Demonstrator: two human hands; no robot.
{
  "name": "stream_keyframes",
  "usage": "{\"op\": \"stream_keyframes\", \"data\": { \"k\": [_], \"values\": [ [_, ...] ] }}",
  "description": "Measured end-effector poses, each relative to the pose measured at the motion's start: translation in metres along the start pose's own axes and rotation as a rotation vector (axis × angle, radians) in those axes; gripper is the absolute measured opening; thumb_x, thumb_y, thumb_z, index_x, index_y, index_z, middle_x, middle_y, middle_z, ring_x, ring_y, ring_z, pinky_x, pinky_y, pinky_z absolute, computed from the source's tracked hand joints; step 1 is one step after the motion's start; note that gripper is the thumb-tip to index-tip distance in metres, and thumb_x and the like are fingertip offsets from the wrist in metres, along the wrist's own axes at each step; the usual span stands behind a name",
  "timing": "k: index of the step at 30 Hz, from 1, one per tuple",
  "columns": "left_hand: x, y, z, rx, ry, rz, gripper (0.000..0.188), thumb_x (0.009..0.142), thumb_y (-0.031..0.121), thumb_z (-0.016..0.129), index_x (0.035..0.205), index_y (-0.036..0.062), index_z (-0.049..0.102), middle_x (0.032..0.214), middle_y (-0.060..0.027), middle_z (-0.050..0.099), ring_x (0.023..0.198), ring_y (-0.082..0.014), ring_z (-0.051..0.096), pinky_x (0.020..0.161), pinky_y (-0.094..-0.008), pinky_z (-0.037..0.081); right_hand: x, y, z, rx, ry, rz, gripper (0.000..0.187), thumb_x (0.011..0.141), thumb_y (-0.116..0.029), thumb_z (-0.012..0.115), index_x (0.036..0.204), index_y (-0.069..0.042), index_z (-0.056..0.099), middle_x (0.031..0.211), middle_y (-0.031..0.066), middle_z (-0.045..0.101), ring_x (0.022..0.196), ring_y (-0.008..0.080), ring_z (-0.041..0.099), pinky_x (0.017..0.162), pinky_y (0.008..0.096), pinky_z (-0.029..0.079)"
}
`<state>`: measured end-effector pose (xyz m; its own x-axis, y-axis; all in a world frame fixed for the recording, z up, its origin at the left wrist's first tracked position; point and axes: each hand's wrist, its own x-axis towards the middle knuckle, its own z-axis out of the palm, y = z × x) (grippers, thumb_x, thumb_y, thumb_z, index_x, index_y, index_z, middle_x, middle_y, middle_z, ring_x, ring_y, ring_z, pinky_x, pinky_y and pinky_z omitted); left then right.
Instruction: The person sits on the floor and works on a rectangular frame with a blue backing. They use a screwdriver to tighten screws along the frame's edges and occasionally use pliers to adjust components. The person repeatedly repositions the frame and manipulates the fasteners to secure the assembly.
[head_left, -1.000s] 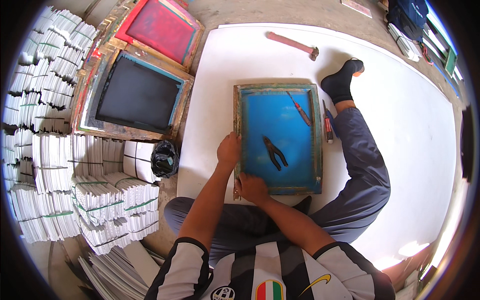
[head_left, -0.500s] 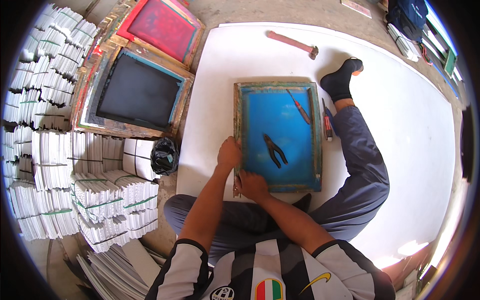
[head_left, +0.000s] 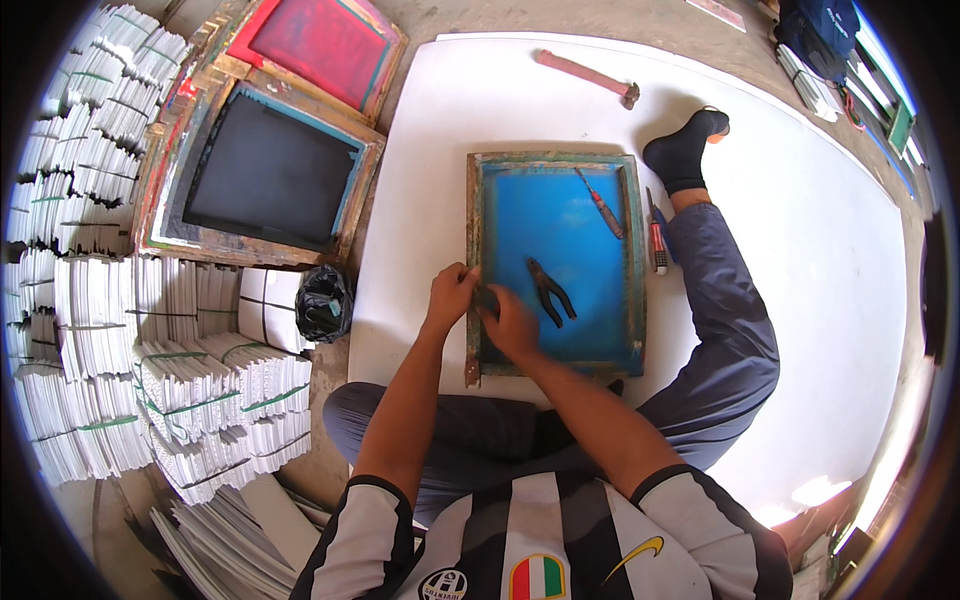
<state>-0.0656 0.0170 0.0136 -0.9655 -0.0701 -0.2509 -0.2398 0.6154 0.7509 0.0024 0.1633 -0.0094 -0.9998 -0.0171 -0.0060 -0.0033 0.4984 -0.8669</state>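
Observation:
A wooden screen frame (head_left: 630, 260) with blue mesh lies on a white sheet in front of me. My left hand (head_left: 452, 292) pinches the frame's left rail from the outside. My right hand (head_left: 510, 322) rests just inside that rail, fingers curled on a small dark thing (head_left: 487, 298) between the two hands; I cannot tell what it is. Black pliers (head_left: 550, 290) lie on the mesh right of my right hand. A red-handled screwdriver (head_left: 600, 205) lies farther up the mesh.
A second red-handled tool (head_left: 657, 242) lies beside the frame's right rail, by my outstretched leg (head_left: 730, 300). A hammer (head_left: 590, 78) lies at the far end of the white sheet (head_left: 800, 220). Two more screen frames (head_left: 265, 175) lie at left, with stacks of bundled white paper (head_left: 120, 330) and a black bag (head_left: 322, 305).
My right hand has slid forward along the frame's left rail and now meets my left hand. The left hand has barely moved.

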Motion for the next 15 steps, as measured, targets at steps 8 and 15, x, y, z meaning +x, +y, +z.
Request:
{"op": "stream_keyframes", "data": {
  "k": [8,15],
  "values": [
    [0.003,0.0,-0.005,-0.023,-0.034,0.113,0.032,0.097,0.028,0.07,0.083,-0.0011,0.067,0.07,-0.0141,0.066,0.064,-0.0228,0.064,0.062,-0.0387,0.049,0.02,0.012,0.012,0.135,-0.015,-0.019,0.024,0.088,-0.017,0.078,0.108,-0.004,0.073,0.096,0.0112,0.07,0.079,0.0283,0.067,0.069,0.041,0.051],
    [-0.007,0.004,-0.002,0.213,0.0,0.154,0.037,0.099,0.036,0.065,0.08,0.0038,0.067,0.078,-0.0123,0.069,0.071,-0.0335,0.067,0.065,-0.0458,0.051,0.027,0.016,0.014,0.191,-0.133,0.119,0.017,0.094,-0.016,0.071,0.096,0.001,0.069,0.084,0.0161,0.07,0.075,0.0279,0.067,0.07,0.0392,0.05]
  ]
}}
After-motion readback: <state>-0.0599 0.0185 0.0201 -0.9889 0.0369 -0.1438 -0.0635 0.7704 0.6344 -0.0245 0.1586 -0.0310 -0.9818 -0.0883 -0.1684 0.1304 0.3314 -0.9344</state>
